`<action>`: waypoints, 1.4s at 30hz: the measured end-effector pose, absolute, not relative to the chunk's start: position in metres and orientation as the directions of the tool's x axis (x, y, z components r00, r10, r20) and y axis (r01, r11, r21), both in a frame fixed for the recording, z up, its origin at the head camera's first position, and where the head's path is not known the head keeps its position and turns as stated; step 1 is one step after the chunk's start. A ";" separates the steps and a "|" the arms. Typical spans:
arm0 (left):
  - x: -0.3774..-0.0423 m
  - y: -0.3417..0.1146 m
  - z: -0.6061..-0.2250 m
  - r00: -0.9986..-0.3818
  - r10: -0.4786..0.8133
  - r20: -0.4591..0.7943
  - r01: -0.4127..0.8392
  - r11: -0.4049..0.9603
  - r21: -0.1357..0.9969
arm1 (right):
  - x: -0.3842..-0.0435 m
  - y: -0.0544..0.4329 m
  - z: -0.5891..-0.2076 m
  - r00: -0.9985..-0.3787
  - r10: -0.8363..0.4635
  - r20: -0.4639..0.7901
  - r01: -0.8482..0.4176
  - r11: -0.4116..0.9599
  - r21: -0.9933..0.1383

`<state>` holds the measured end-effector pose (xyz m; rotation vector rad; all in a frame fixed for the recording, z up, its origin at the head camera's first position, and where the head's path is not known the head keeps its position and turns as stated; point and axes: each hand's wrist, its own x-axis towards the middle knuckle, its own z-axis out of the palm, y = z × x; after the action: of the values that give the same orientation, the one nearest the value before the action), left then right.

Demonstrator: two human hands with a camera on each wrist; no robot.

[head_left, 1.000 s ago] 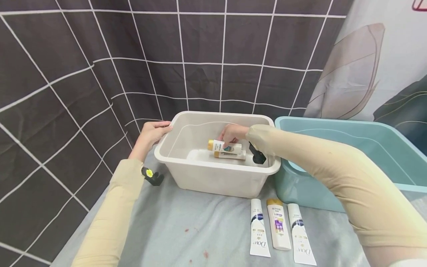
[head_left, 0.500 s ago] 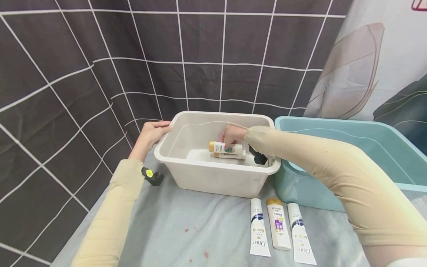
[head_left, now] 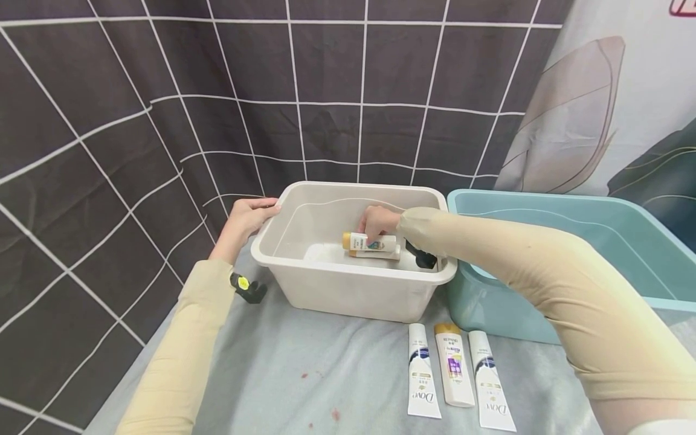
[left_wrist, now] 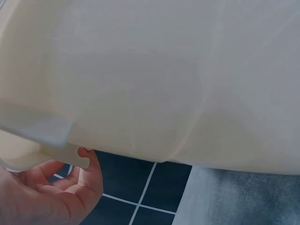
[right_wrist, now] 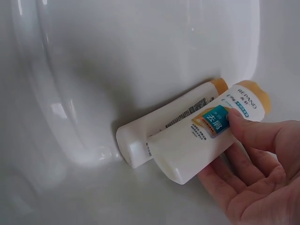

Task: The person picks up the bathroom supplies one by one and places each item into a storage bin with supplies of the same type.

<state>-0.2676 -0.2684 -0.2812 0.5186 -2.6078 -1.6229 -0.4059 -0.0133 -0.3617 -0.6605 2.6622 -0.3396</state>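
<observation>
My left hand (head_left: 247, 219) grips the left rim of an off-white plastic tub (head_left: 348, 272); in the left wrist view its fingers curl up under the lip. Inside the tub, my right hand (head_left: 379, 220) holds a white shampoo bottle (right_wrist: 187, 147) with a yellow cap and a teal and orange label. The thumb presses the label side while the fingers lie behind and beneath it. A second white bottle (right_wrist: 150, 126) with a yellow cap lies on the tub's floor alongside, partly covered by the held one, its barcode side showing.
A light blue tub (head_left: 549, 199) stands against the right side of the off-white one. In front, on the grey cloth (head_left: 283, 374), lie two white Dove tubes (head_left: 422, 377) and a yellow-capped bottle (head_left: 454, 368) between them. A dark grid-patterned curtain (head_left: 331, 133) hangs behind.
The shampoo bottle in my right hand has shifted slightly rightward and lower, close over the other bottle. My left hand stays on the tub's rim.
</observation>
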 end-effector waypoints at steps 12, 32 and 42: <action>-0.268 -0.269 -0.282 -0.949 -0.285 -0.134 -0.248 0.412 0.877 | -0.361 -0.018 -0.324 -0.843 -0.440 -0.308 -0.386 0.895 -0.222; -0.266 -0.269 -0.280 -0.950 -0.285 -0.127 -0.244 0.424 0.872 | -0.357 -0.017 -0.316 -0.826 -0.472 -0.309 -0.426 0.881 -0.207; -0.266 -0.268 -0.280 -0.948 -0.288 -0.133 -0.249 0.414 0.875 | -0.352 -0.014 -0.314 -0.818 -0.522 -0.241 -0.489 0.852 -0.186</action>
<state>-0.2657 -0.2682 -0.2804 0.4962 -2.6095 -1.6050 -0.3522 -0.0141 -0.3140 -0.7659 2.7456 -0.1673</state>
